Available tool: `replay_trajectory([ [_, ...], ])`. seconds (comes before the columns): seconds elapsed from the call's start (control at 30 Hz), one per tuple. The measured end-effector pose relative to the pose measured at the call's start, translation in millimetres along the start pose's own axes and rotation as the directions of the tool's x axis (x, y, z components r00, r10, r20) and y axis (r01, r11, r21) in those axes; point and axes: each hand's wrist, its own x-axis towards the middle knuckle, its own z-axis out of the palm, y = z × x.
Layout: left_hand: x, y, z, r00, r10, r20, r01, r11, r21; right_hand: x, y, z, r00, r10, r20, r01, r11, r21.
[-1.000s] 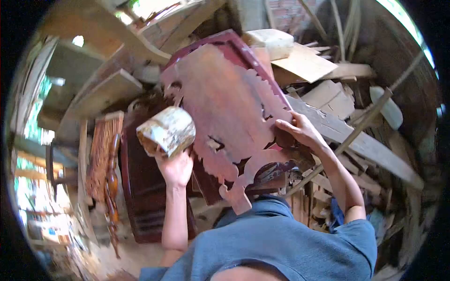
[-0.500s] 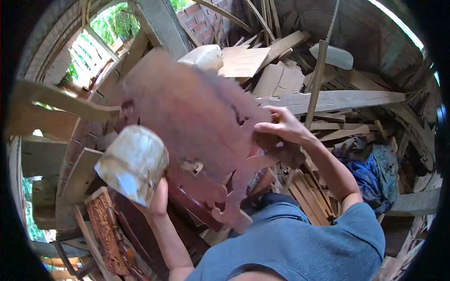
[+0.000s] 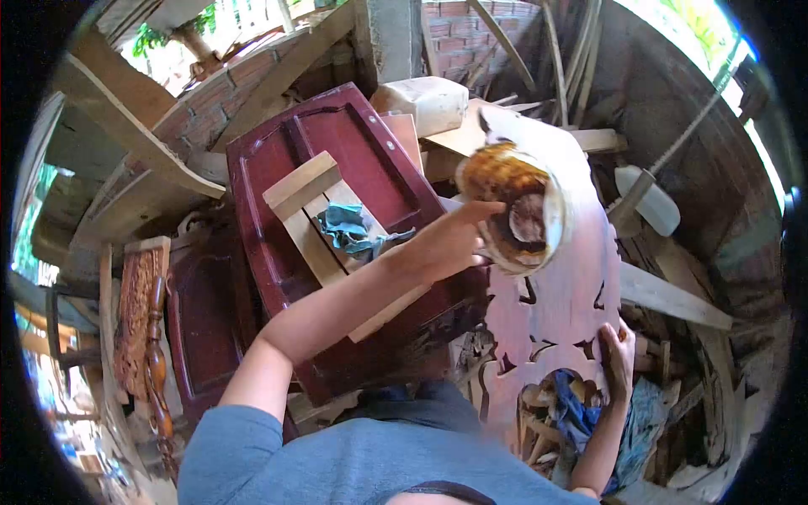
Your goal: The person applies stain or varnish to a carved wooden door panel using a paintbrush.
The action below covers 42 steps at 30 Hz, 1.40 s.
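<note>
My left hand (image 3: 463,236) grips the rim of a cut-off plastic container (image 3: 557,215), whose inside is stained brown and tilts toward me. Behind it stands a flat wooden panel (image 3: 555,290) with cut-out shapes and a scalloped edge, its top pale with glare. The fingers of my right hand (image 3: 619,353) are closed on the panel's right edge, low down. Under my left forearm, a dark red panelled door (image 3: 269,185) carries a small slatted wooden frame (image 3: 301,198) with a crumpled teal cloth (image 3: 347,223) on it.
A white jug (image 3: 421,105) lies behind the door, and another white plastic container (image 3: 648,200) is at right. Scrap boards (image 3: 673,295) and blue cloth (image 3: 644,421) fill the right side. A carved wooden piece (image 3: 143,307) leans at left by a turned post (image 3: 156,370).
The cut-out panel has swung from in front of me to my right, uncovering the red door. My left hand has carried the container rightward across to the panel. My right hand is now lower.
</note>
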Motion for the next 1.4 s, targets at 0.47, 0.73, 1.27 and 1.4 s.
replay_trajectory([
  [0.47,134.7,-47.9,-70.0,0.854,-0.293,-0.429,0.227,0.953,-0.199,137.5,77.9,-45.6,0.994,0.077,0.071,-0.068,0.989,-0.129],
  [0.73,149.4,-44.2,-127.8,0.618,-0.113,-0.778,0.215,0.976,0.029,185.0,102.2,-1.4,0.981,0.14,0.133,-0.11,0.971,-0.212],
  [1.27,55.1,46.9,-18.8,0.894,0.174,-0.412,-0.128,0.982,0.136,228.9,107.5,29.0,0.99,-0.057,0.131,0.14,0.561,-0.816],
  [1.4,-37.6,55.1,-17.6,0.766,0.443,-0.466,-0.196,0.851,0.487,191.9,27.4,58.4,0.982,-0.157,0.106,0.149,0.291,-0.945],
])
